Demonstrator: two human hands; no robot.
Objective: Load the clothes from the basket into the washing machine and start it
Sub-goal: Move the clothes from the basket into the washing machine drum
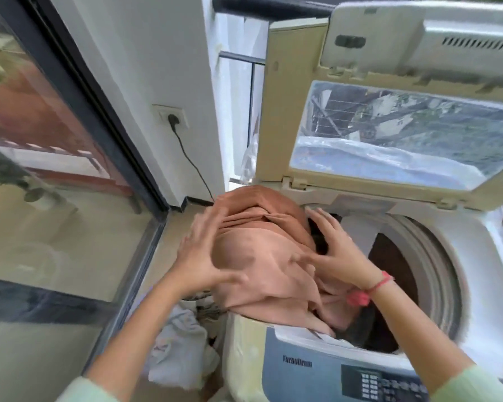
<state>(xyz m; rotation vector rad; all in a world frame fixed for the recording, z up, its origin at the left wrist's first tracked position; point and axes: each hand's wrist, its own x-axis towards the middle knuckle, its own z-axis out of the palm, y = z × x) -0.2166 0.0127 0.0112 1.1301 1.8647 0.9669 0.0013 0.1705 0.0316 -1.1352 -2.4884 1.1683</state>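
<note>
Plainly, the loading step is in hand, as judged from the head view. A bundle of peach cloth (262, 256) is held over the left rim of the washing machine (476, 256), its lower folds already hanging into the drum (395, 274). The left hand (204, 262) is laid flat against the bundle's left side with fingers spread. The right hand (337, 250) is pressed on the right side, also spread, its thumb resting on the cloth. Nothing is pinched; the bundle is cupped between the two palms. A dark garment (317, 236) is glimpsed just behind the right hand's fingers. The lid (273, 126) is stood upright at the back edge of the machine.

More white clothes (180, 343) are seen low beside the machine's left front corner; the basket itself can hardly be made out. The control panel (389, 381) along the front edge is untouched.

Next, it is judged, the bundle must be pushed rightward and down until no fold is left draped over the rim.
</note>
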